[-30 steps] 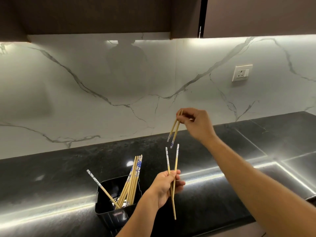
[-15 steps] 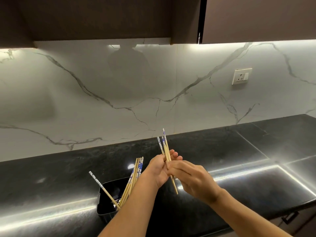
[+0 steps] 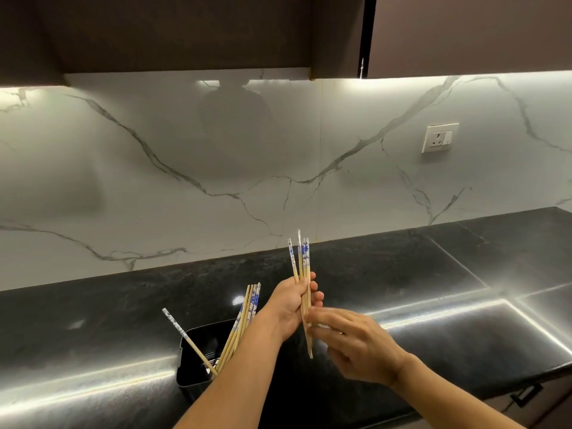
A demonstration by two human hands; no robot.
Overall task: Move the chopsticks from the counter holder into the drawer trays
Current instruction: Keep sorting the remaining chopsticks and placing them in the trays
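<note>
My left hand (image 3: 288,305) holds a bundle of several wooden chopsticks (image 3: 301,267) upright, their blue-and-white patterned ends up. My right hand (image 3: 356,345) sits just below and to the right, its fingertips touching the lower part of the same bundle. A black rectangular holder (image 3: 198,339) stands on the counter at lower left, partly hidden by my left forearm. Several more chopsticks (image 3: 244,317) lean inside it, and one chopstick (image 3: 185,335) tilts out to the left.
The black stone counter (image 3: 433,289) runs along a white marble backsplash with a wall socket (image 3: 439,138). Dark upper cabinets hang overhead. A drawer handle (image 3: 526,394) shows below the counter edge at lower right.
My right hand brought its pair of chopsticks down to my left hand and joined them into one bundle. The bundle now stands more upright in my left hand.
</note>
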